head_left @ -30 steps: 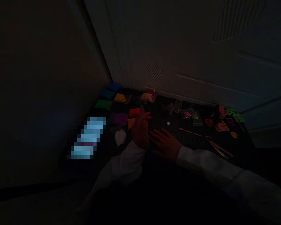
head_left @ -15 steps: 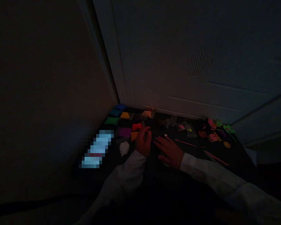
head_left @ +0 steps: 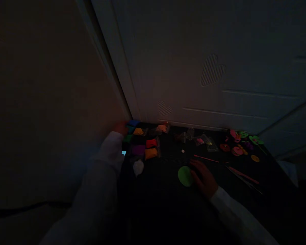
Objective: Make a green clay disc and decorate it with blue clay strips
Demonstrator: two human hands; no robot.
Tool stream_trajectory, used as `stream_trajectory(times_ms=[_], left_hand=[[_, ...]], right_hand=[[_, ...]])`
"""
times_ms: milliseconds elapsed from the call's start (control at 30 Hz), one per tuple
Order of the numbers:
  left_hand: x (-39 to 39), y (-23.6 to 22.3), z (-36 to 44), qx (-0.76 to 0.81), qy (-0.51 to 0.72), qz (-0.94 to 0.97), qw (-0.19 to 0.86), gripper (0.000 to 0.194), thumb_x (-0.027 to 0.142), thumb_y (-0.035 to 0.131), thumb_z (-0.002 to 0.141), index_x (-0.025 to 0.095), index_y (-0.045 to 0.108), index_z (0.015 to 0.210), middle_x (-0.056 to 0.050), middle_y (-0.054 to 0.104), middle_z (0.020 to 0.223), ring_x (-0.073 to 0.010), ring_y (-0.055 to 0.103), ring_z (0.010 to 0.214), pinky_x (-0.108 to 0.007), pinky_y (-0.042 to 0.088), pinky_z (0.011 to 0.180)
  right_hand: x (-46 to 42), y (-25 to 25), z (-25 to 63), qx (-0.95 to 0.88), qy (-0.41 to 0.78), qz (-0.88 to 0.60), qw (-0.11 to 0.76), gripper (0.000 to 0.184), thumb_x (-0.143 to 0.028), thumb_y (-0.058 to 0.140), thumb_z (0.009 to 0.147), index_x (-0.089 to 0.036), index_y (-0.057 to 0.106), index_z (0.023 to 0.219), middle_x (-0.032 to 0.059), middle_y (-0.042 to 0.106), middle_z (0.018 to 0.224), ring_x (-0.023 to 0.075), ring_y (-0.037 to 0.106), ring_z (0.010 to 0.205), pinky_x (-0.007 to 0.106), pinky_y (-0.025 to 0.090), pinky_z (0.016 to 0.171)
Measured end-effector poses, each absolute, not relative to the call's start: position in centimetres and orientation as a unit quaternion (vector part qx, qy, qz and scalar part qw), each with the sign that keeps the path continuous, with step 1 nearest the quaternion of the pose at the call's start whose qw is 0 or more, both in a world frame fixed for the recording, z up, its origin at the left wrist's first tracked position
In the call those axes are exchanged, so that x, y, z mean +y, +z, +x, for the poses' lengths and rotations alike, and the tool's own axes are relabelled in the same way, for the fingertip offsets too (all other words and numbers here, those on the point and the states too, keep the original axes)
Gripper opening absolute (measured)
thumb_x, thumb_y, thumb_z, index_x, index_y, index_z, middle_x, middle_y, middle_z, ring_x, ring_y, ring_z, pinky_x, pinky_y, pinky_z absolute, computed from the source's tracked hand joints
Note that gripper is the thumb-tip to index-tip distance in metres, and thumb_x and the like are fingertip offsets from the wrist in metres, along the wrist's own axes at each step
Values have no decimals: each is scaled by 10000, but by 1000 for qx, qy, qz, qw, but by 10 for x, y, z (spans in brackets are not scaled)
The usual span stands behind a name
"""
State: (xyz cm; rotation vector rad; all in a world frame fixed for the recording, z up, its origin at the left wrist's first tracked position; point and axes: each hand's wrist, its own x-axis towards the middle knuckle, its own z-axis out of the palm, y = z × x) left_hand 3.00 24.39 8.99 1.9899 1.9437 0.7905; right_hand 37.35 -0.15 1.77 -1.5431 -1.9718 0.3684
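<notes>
My left hand point(head_left: 121, 128), dim and smeared by motion, is at the table's far left edge beside a teal packet point(head_left: 130, 129) and a blue packet point(head_left: 134, 123). Its fingers cannot be made out. On the dark table, my right hand point(head_left: 204, 178) rests with its fingers stretched out, the fingertips at the right rim of a flat green disc point(head_left: 185, 176). A small white bit point(head_left: 183, 151) lies beyond the disc. To the left is a white lump point(head_left: 138, 167), close to orange point(head_left: 151, 153), red point(head_left: 151, 143) and purple point(head_left: 138, 150) packets.
Scissors point(head_left: 244, 179) and a pink strip point(head_left: 243, 175) lie right of my right hand, with a thin pink stick point(head_left: 206, 158) behind. Colourful flower shapes point(head_left: 237, 150) stand at the far right. A panelled white door or wall point(head_left: 178, 68) rises behind the table point(head_left: 163, 204).
My left hand has moved left from the middle to the packets at the edge, its arm now covering most of the lit screen. My right hand has shifted right, uncovering the green disc.
</notes>
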Motion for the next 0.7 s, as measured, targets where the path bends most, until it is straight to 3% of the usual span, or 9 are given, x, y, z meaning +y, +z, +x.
stream_trajectory(times_ms=[233, 400, 600, 700], left_hand=[[303, 77, 59, 670, 223, 687, 172, 318, 299, 475, 826, 137, 480, 1099, -84, 517, 1089, -183, 535, 934, -385, 466, 777], [302, 68, 61, 658, 260, 674, 210, 319, 299, 477, 825, 137, 480, 1100, -84, 517, 1089, -183, 535, 933, -385, 467, 776], [287, 100, 64, 639, 328, 652, 243, 291, 298, 490, 816, 125, 505, 1050, -78, 536, 1047, -178, 539, 913, -379, 463, 769], [250, 121, 86, 602, 356, 643, 312, 286, 261, 693, 624, 112, 555, 825, -60, 593, 797, -205, 565, 798, -305, 449, 671]], right_hand=[[0, 15, 375, -697, 178, -603, 344, 279, -284, 431, 821, -200, 532, 1068, 97, 540, 1127, 202, 493, 1070, 412, 420, 921], [5, 17, 377, -672, 177, -612, 377, 249, -272, 418, 826, -203, 547, 1027, 93, 560, 1073, 195, 511, 1035, 401, 427, 907], [5, 21, 377, -651, 195, -613, 403, 238, -286, 427, 819, -207, 568, 993, 85, 572, 1050, 197, 521, 1015, 393, 421, 897], [3, 22, 377, -636, 208, -615, 416, 245, -302, 440, 812, -201, 576, 988, 88, 581, 1041, 204, 524, 1008, 399, 414, 893]])
